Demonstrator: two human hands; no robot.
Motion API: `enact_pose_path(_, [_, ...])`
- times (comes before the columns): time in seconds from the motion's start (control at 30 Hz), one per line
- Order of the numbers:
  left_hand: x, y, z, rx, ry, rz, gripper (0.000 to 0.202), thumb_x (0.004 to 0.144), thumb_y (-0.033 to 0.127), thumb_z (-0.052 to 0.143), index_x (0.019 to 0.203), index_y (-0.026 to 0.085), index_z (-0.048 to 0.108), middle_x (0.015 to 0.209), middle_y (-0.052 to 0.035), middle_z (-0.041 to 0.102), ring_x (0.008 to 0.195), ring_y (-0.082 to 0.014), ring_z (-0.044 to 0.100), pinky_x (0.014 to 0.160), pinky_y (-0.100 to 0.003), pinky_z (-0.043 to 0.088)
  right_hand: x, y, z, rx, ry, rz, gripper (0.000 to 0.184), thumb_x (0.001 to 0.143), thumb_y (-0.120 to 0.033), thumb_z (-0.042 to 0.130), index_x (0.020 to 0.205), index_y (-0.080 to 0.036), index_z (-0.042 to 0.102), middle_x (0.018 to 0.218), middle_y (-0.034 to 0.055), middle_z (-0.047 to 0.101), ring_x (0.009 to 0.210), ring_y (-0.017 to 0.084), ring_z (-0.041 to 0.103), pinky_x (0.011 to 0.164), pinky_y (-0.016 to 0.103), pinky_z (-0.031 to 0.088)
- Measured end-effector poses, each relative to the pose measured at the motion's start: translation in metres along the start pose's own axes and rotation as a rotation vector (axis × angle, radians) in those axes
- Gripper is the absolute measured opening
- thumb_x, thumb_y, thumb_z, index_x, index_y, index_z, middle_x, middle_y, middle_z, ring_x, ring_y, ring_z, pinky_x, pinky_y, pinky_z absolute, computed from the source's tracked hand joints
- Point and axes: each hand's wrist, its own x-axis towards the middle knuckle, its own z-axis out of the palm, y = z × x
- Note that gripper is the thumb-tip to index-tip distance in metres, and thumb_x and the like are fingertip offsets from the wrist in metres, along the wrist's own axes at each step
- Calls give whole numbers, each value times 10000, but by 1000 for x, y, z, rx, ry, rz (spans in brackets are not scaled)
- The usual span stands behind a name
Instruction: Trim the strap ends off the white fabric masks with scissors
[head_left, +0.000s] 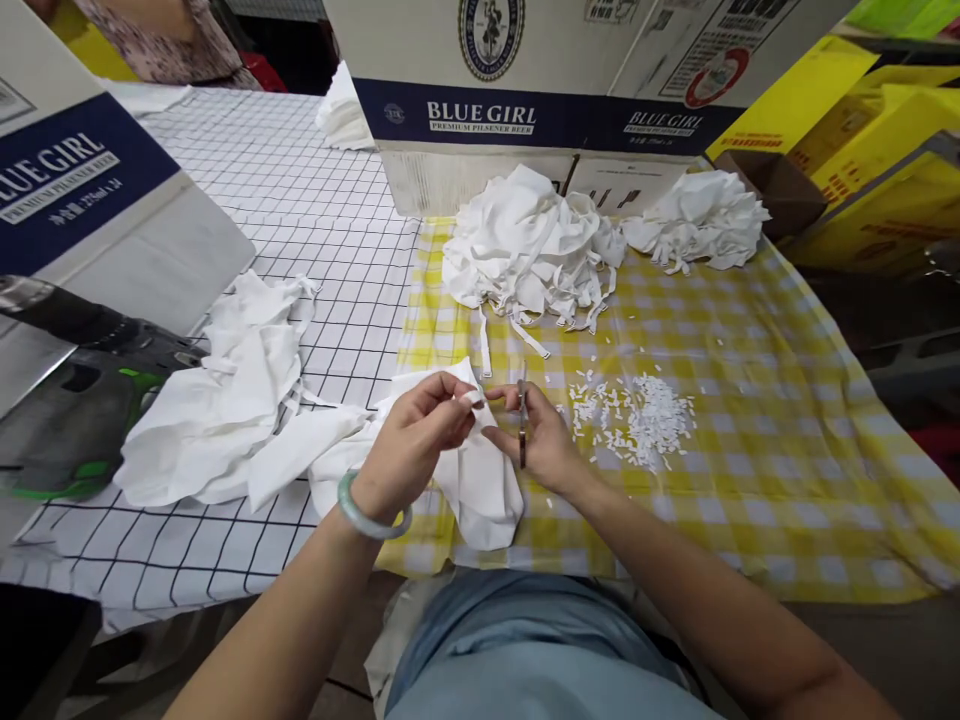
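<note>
My left hand (pixel 427 430), with a pale green bangle at the wrist, pinches the end of a white fabric piece (pixel 484 500). The rest of that cloth hangs down onto the table below my hands. In my right hand (pixel 544 435) is a pair of small scissors (pixel 523 405), blades pointing away from me. My right fingertips are close to the pinched end; whether they touch it is unclear. Right of that hand lies a heap of tiny white clippings (pixel 656 415). More white cloth pieces (pixel 225 390) spread out to the left.
Beyond my hands sit a large pile of white strapped pieces (pixel 532 240) and a smaller pile (pixel 697 220). A big carton (pixel 555 60) stands behind, another carton (pixel 97 170) at left. A blurred power tool (pixel 82 390) is left; yellow bags (pixel 862 150) are right.
</note>
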Motion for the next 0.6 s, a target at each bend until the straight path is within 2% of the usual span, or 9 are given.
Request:
enact_pose_path(0.07, [-21,6,-7,-124,-65,-128,133,820,263,616,783,167,532,636,36,446,537,-69,341,495,-191,275,8,-9,6,104,-129,-96,257,783,-268,694,901,-243,467,1168,50,629,1168,215,564,1054,417,397])
enact_pose_path(0.13, [-38,10,-16,-118,-142,-184,149,815,274,649,775,160,561,662,27,472,562,-71,348,512,-192,287,18,-18,5,142,-296,-184,242,760,-203,687,924,-246,514,1219,45,616,1278,224,499,1107,418,345])
enact_pose_path(0.23, [-58,15,-31,-68,-251,-248,179,832,331,667,852,155,639,695,10,506,594,-81,385,530,-199,306,38,-32,-1,276,-654,-254,284,763,-205,664,1029,-249,578,1277,43,606,1366,234,427,1158,424,270])
enact_pose_path(0.3, [-68,16,-39,-12,-275,-287,253,857,379,641,936,145,691,630,22,451,557,-78,348,501,-202,269,53,-41,0,365,-891,-289,287,796,-247,629,1080,-229,594,1296,58,610,1363,237,433,1173,427,232])
enact_pose_path(0.37, [-76,19,-45,65,-300,-312,337,880,418,606,1021,133,718,569,40,374,519,-72,289,474,-206,222,64,-48,7,361,-1030,-320,325,796,-239,614,1119,-214,594,1285,64,618,1333,233,457,1168,415,230])
enact_pose_path(0.43, [-83,21,-51,120,-343,-312,367,894,427,584,1067,137,727,542,42,360,506,-73,280,463,-208,215,70,-52,20,224,-1084,-329,363,735,-160,626,1094,-211,610,1201,50,643,1250,224,507,1106,381,317])
enact_pose_path(0.5, [-89,21,-55,149,-357,-306,336,896,404,590,1056,149,740,601,6,483,554,-89,379,494,-209,295,72,-54,31,33,-1094,-287,320,654,-83,603,951,-198,634,1007,23,658,1047,202,577,928,320,441])
enact_pose_path(0.57, [-93,16,-57,120,-324,-318,295,891,373,609,1030,152,747,736,-40,602,652,-110,479,569,-213,376,73,-53,37,-72,-1022,-224,229,618,-61,562,807,-183,606,812,-13,609,803,154,567,721,261,457])
enact_pose_path(0.6, [-93,12,-56,81,-308,-341,280,883,357,627,1037,154,743,802,-54,633,685,-112,501,596,-212,393,73,-53,37,-69,-937,-221,194,618,-65,552,771,-179,584,759,-27,577,728,134,539,665,246,438])
